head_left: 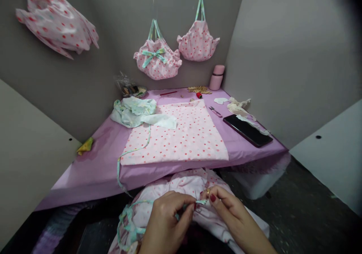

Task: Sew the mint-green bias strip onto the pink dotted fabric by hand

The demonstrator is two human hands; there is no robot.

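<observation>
Around the cloth [183, 140] on the table [96, 171] we go: bundle [132, 112] overlapping at ten o'clock, spool [199, 95] at one, bottle [216, 81] farther back at one, snips [215, 112] at two, phone [243, 129] at three, and fabric [181, 180] below the edge at six!

Mint strip [201, 202] in fingers [183, 199], dotted fabric [185, 180] beneath

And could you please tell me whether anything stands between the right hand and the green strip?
Nothing visible does: the right hand is beside the green strip, which shows at the fingertips of the left hand. Whether the right fingers touch it, I cannot tell.
</observation>
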